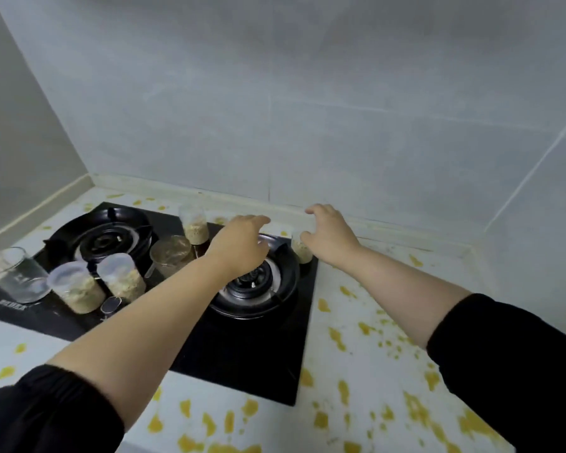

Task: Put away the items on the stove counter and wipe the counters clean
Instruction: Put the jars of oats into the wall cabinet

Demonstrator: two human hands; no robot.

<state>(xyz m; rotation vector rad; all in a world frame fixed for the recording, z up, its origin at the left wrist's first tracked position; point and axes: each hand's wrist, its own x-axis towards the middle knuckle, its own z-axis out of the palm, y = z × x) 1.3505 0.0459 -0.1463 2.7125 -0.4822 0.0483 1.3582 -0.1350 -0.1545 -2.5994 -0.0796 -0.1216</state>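
Head view: the stove (229, 351), a black glass hob, is set into the desk (356, 371), a white top flecked with yellow that fills the lower half of the frame; grey tiled wall (275, 109) takes up the upper half.

Both arms reach in from the bottom corners, black sleeves pushed up to the forearms. The left hand (242, 246) is at centre frame, above the right burner (252, 299), palm down with its fingers stretched forward and relaxed; it holds nothing. The right hand (332, 237) is just right of centre near the wall edge, its fingers spread and loosely curved like a claw; it is not closed round anything. Its thumb lies over the top of the corner jar (300, 253), which stands at the stove's far right corner with tan contents; whether thumb and jar touch, I cannot tell.

The rear jar (193, 230), lidded and part full of the same tan stuff, stands upright at the back of the stove between the burners; a glass bowl (170, 256) sits just in front of it. At lower left, near the left burner (108, 238), two more lidded jars stand side by side: the left front jar (77, 289) and the second front jar (125, 282). A clear measuring glass (18, 276) stands at the left edge of the frame.
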